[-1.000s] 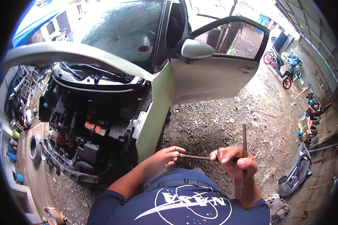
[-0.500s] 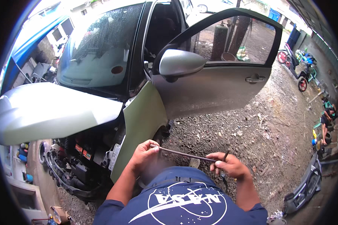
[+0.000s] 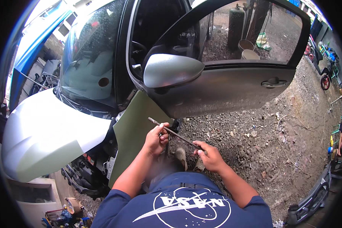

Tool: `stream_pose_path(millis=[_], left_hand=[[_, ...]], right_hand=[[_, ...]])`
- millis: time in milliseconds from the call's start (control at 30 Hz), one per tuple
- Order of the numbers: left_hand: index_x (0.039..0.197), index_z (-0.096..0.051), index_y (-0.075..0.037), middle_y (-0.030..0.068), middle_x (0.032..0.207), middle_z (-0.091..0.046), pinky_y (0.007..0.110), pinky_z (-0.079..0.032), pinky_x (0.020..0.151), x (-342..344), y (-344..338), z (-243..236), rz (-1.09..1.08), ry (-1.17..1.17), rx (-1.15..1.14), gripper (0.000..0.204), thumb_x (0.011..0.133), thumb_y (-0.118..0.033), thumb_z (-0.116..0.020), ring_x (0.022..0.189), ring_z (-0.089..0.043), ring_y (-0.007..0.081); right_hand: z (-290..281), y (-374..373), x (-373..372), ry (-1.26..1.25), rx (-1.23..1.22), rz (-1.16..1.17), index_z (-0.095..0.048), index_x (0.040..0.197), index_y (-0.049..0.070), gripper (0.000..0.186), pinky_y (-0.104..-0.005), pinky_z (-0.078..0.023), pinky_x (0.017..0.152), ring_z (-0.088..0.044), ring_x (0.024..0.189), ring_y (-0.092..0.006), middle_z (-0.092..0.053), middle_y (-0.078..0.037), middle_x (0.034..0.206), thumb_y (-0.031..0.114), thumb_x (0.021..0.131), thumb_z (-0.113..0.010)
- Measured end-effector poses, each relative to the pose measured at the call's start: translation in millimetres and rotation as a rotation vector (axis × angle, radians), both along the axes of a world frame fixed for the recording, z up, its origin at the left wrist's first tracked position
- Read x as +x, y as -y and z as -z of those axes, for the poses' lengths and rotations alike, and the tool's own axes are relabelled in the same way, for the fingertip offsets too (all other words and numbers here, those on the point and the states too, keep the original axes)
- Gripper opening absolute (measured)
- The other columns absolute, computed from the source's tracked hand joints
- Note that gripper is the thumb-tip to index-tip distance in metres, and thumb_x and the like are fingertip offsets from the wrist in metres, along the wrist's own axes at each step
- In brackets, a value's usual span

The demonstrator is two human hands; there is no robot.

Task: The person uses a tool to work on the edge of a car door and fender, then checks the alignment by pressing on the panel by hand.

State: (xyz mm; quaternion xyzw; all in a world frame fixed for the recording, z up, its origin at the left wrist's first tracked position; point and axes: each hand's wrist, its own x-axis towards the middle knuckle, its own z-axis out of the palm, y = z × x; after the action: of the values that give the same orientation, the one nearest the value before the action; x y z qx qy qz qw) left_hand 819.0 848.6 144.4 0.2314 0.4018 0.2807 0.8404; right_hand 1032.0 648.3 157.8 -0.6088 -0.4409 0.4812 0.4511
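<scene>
Widest room is to the person's right: gravel ground (image 3: 247, 136) spreads from below the open car door (image 3: 224, 89) toward a detached bumper (image 3: 309, 203) at the far right. Tight on the left: edge of the green front fender (image 3: 135, 125) runs close by the left forearm; raised hood (image 3: 49, 129) beyond it. Side mirror (image 3: 173, 72) juts out ahead, above the hands in view. Shoes (image 3: 181, 157) on the gravel, below the hands.

Metal rod (image 3: 182, 138) held in the air in front of the torso, slanting from upper left to lower right. Thin, dark grey-brown, straight where it shows; upper-left end thicker, socket-like, overlapping the fender in view. Gap to the panel: cannot tell.

Left hand (image 3: 155, 140) grasps the rod just below the thick end, fingers curled. Right hand (image 3: 211, 156) grips the lower end, partly hiding it.
</scene>
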Motion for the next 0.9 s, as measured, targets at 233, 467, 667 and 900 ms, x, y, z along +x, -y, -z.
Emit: stream_pose_path(millis=[233, 467, 667, 900], left_hand=[[0.135, -0.057, 0.002, 0.0016, 0.093, -0.061, 0.022, -0.044, 0.063, 1.0, -51.9, 20.0, 0.216, 0.038, -0.009, 0.043, 0.093, -0.007, -0.057, 0.074, -0.052, 0.0111], [0.121, -0.064, -0.002, 0.0039, 0.098, -0.065, 0.021, -0.048, 0.063, -16.8, -89.1, 20.9, 0.261, -0.047, 0.011, 0.021, 0.102, -0.011, -0.06, 0.081, -0.061, 0.0117], [0.122, -0.067, -0.002, -0.0001, 0.086, -0.059, 0.02, -0.04, 0.055, -20.1, -126.6, 24.9, 0.28, -0.042, -0.024, 0.026, 0.105, -0.022, -0.064, 0.068, -0.052, 0.0079], [0.123, -0.066, 0.0, -0.0007, 0.082, -0.054, 0.022, -0.036, 0.055, -13.5, -134.0, 28.5, 0.124, 0.057, -0.151, 0.039, 0.108, -0.035, -0.059, 0.067, -0.047, 0.0075]], right_hand=[[15.4, -13.7, 28.4, -0.171, -0.09, 0.039, -0.06, 0.143, 0.001, 0.042, -0.0294, -0.051, 0.093, -0.064, 0.097, -0.0133, -0.071, -0.006, 0.103, 0.003, 0.101, -0.052], [3.0, 8.0, 45.9, -0.357, -0.173, 0.136, -0.06, 0.141, -0.004, 0.042, -0.0337, -0.05, 0.1, -0.065, 0.101, -0.0164, -0.071, -0.007, 0.103, 0.001, 0.1, -0.053], [-19.7, -7.8, 54.8, -0.308, -0.181, 0.137, -0.06, 0.14, -0.005, 0.043, -0.0343, -0.05, 0.098, -0.065, 0.099, -0.0166, -0.071, -0.007, 0.101, 0.001, 0.099, -0.054], [-22.8, -22.9, 46.7, -0.288, -0.195, 0.129, -0.06, 0.142, -0.004, 0.043, -0.0337, -0.051, 0.095, -0.065, 0.099, -0.0162, -0.07, -0.007, 0.101, 0.002, 0.099, -0.055]])
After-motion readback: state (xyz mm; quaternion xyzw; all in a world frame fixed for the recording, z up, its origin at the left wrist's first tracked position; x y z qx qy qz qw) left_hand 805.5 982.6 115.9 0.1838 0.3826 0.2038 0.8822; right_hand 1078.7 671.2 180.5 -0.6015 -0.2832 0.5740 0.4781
